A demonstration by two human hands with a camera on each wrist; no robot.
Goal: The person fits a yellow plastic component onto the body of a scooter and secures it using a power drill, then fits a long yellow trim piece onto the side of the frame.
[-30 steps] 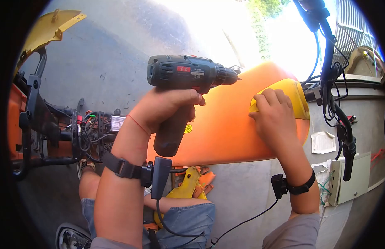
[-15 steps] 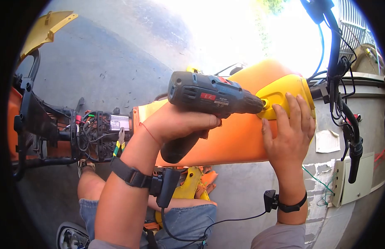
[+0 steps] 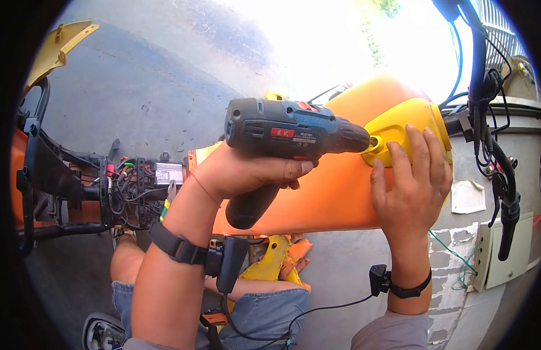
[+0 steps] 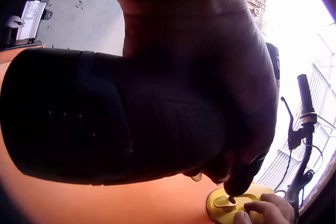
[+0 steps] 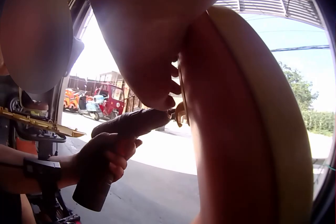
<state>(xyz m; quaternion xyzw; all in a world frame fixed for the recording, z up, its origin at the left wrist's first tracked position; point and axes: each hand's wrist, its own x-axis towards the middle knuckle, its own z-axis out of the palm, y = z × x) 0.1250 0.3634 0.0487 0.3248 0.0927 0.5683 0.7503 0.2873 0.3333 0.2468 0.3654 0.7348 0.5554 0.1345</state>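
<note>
My left hand (image 3: 250,166) grips a cordless drill (image 3: 297,131) by its handle, with the chuck pointing right. The drill's tip meets a recessed hole at the narrow end of a yellow cover (image 3: 396,119). This cover is set against a large orange body panel (image 3: 317,195). Spread fingers of my right hand (image 3: 410,195) rest on the yellow cover, close beside the drill's tip. From the right wrist view, the drill (image 5: 131,124) comes at the panel from the side. The drill's battery end fills much of the left wrist view.
Black handlebars (image 3: 504,221) with loose cables stand at the right. A black frame (image 3: 60,169) with wiring and a silver box (image 3: 169,173) lies at the left, with pliers (image 3: 167,201) near it. Broken yellow and orange pieces (image 3: 270,256) are below the panel.
The drill has moved right, from over the orange panel to the hole in the yellow cover. My right hand's curled fingers have left the cover's narrow end and spread over it.
</note>
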